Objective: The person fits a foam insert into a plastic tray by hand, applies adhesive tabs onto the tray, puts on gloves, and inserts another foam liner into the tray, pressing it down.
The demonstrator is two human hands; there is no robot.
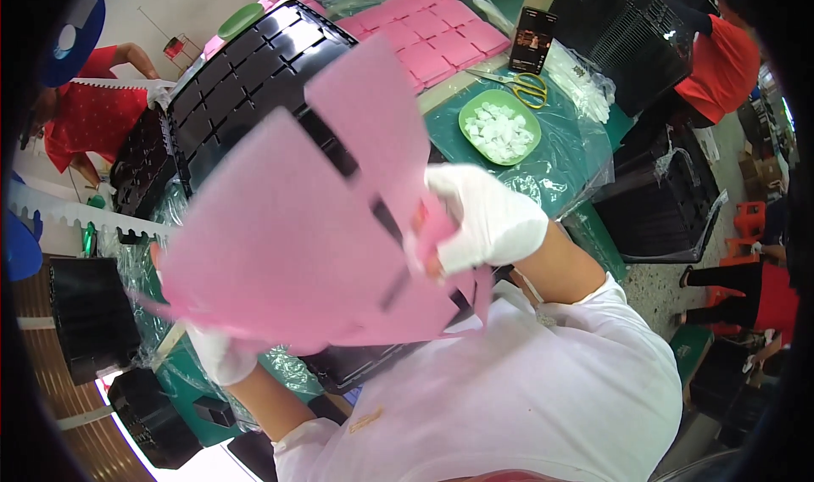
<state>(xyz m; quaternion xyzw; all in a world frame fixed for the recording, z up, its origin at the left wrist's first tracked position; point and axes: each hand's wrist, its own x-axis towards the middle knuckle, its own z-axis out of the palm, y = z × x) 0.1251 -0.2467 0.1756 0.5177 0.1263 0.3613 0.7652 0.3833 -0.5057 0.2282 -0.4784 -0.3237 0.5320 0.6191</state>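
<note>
Both my hands wear white gloves and hold a large pink foam sheet (288, 236) with slots cut in it, raised in front of me. My right hand (483, 219) grips its right edge, fingers pinched through a slot. My left hand (220, 351) holds the lower left corner from below and is mostly hidden by the sheet. Behind the foam lies a black plastic tray (246, 75) with rows of rectangular compartments, resting on the green table (577, 143).
A stack of pink foam squares (432, 28) lies at the far side. A green dish of white pieces (500, 126), yellow-handled scissors (521, 83) and a phone (532, 39) sit to the right. Black tray stacks (653, 211) stand around. People in red (93, 113) work nearby.
</note>
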